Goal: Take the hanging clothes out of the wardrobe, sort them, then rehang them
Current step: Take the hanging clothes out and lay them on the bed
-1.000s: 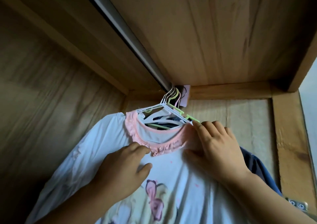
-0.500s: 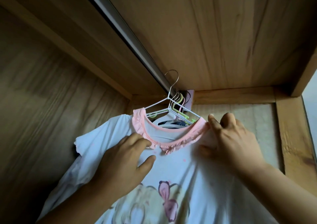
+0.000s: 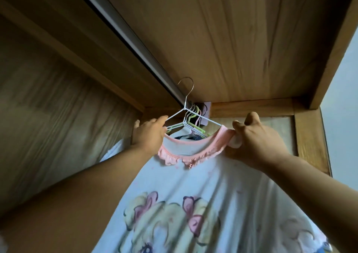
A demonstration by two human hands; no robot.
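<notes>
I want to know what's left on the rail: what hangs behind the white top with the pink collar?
Behind the white top a bunch of hangers, white, green and pink, hooks on the rail. A bit of dark cloth shows through the neckline; the garments themselves are covered.

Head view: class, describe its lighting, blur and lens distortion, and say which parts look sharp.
Head view: dim, warm light inside the wooden wardrobe, with paler daylight at the right edge; the left wall panel is smeared by blur; wide-angle stretch enlarges the forearms near the bottom; the white wire hanger, the white shirt's pink frilled collar and both hands, left and right, look fairly sharp.
</notes>
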